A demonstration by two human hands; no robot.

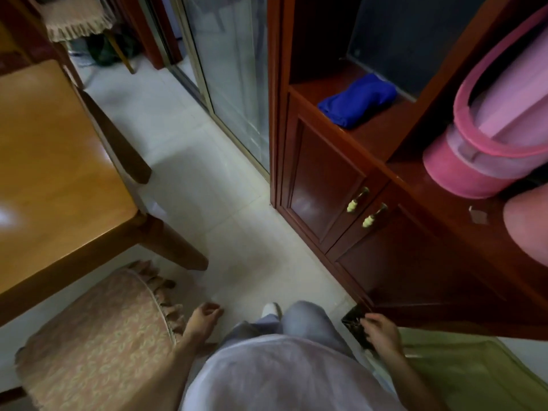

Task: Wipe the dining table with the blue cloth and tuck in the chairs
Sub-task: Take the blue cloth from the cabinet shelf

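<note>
Cloth (355,99) lies bunched on the open shelf of the cabinet (323,185), blue, up to your right and well apart from both of your hands. It is also well apart from the table (53,161), which stands across the tiled floor (225,185) to your left.

Your left hand (204,317) hangs at your side with the fingers loosely curled, grasping nothing, just beside the frilled cover of the near chair (98,336). That chair sits out from the table's edge. A second covered chair (77,19) shows at the far end.

Your right hand (382,330) is low by the cabinet's base, fingers curled against a dark object (354,321). Whether it actually grips that object you cannot tell from here.

A pink container (474,161) rests on the cabinet ledge, right of the cloth.
</note>
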